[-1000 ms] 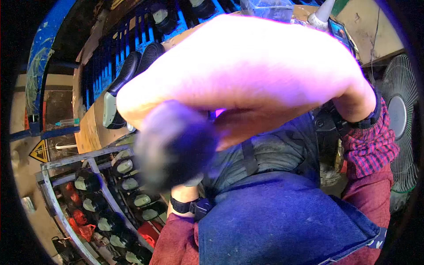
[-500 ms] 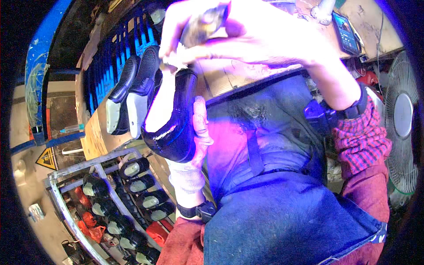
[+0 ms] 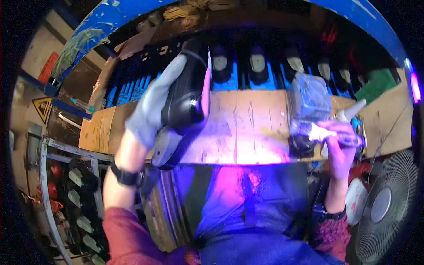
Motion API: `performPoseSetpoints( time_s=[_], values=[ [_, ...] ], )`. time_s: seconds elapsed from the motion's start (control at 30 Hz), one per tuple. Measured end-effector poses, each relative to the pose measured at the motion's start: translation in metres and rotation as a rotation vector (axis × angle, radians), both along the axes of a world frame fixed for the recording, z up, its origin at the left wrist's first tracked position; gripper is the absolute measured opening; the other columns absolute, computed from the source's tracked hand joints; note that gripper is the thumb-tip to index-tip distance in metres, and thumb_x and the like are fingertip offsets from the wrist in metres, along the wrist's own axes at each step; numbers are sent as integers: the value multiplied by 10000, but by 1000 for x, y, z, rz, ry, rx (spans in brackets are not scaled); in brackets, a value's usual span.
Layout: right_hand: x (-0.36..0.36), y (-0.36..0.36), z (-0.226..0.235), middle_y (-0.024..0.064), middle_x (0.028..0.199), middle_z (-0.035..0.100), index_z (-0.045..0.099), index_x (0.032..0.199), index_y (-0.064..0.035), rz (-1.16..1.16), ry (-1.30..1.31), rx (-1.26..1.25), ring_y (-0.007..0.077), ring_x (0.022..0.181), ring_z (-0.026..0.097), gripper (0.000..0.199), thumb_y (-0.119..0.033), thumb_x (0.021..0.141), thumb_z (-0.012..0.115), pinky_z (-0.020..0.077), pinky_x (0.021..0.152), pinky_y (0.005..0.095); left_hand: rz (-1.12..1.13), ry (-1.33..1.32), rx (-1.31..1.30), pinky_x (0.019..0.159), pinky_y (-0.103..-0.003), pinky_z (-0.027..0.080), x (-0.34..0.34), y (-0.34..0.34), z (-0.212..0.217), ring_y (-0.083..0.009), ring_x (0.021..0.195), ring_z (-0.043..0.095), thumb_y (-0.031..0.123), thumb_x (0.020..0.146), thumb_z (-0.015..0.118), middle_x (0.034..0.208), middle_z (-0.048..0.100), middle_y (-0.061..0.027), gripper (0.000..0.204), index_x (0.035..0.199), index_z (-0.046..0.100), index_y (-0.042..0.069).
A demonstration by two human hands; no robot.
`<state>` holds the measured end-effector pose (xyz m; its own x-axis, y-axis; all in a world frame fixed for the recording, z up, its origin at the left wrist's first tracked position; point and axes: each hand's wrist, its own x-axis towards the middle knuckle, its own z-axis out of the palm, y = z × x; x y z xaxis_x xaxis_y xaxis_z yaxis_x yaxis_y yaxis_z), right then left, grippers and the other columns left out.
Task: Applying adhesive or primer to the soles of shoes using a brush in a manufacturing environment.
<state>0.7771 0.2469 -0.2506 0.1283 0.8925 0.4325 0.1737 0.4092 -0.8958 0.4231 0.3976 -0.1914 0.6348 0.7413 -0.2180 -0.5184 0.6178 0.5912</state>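
My left hand (image 3: 150, 110), in a grey glove, grips a black shoe (image 3: 187, 95) by its upper and holds it tilted above the left part of a worn wooden board (image 3: 247, 121). The shoe's pale sole edge faces right. My right hand (image 3: 338, 148) is at the board's right end, closed on a slim pale tool with a pointed tip (image 3: 349, 115). A clear plastic container (image 3: 309, 101) stands just left of that hand, with a small dark pot (image 3: 300, 145) below it.
Behind the board a blue rack (image 3: 265, 66) holds a row of black shoes. A metal shelf (image 3: 75, 194) with more shoes stands at lower left. A fan (image 3: 382, 205) sits at lower right. A blue apron (image 3: 247, 212) covers my lap.
My hands have moved apart and away from the camera: the left carried the shoe out to the board's left, the right went to the board's right end. The board is now in view.
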Motion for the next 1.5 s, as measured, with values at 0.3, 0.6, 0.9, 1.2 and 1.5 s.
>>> performPoseSetpoints(
  time_s=[0.3, 0.6, 0.9, 1.2, 1.5],
  values=[
    [17, 15, -23, 134, 1021, 581, 486, 995, -49, -58, 55, -91, 168, 797, 547, 231, -188, 865, 617, 441, 736, 300, 282, 2091, 1030, 980, -421, 395, -8, 202, -49, -354, 1164, 498, 553, 801, 535, 1243, 532, -193, 632, 1258, 519, 118],
    [15, 26, -23, 144, 1019, 578, 484, 1010, -33, -43, 47, -93, 170, 778, 543, 206, -167, 886, 579, 445, 700, 290, 416, 1881, 1124, 982, -399, 377, -33, 213, -100, -292, 982, 613, 587, 786, 521, 1288, 511, -142, 761, 1377, 366, 134],
    [18, 7, -35, 13, 844, 579, 552, 930, -45, -258, -70, -173, 85, 762, 551, 44, -55, 891, 570, 451, 698, 232, -253, 2210, 1299, 683, -453, 511, -26, -24, -46, -359, 691, 639, 450, 724, 658, 741, 630, -199, 801, 1274, 377, -58],
    [19, 6, -40, 103, 785, 621, 596, 937, -55, -246, -632, -45, 222, 722, 624, 140, -121, 818, 627, 475, 660, 302, -632, 2229, 1478, 772, -452, 490, 22, -83, -44, -343, 1008, 548, 508, 580, 774, 1068, 529, -187, 1051, 1415, 247, 147],
    [20, 0, -28, 103, 864, 629, 590, 942, -65, -241, -685, 10, 253, 793, 625, 158, -126, 807, 643, 485, 704, 323, -174, 2038, 1407, 759, -440, 477, 18, -86, -29, -361, 870, 594, 422, 518, 828, 943, 576, -179, 1090, 1416, 273, 152]
  ],
)
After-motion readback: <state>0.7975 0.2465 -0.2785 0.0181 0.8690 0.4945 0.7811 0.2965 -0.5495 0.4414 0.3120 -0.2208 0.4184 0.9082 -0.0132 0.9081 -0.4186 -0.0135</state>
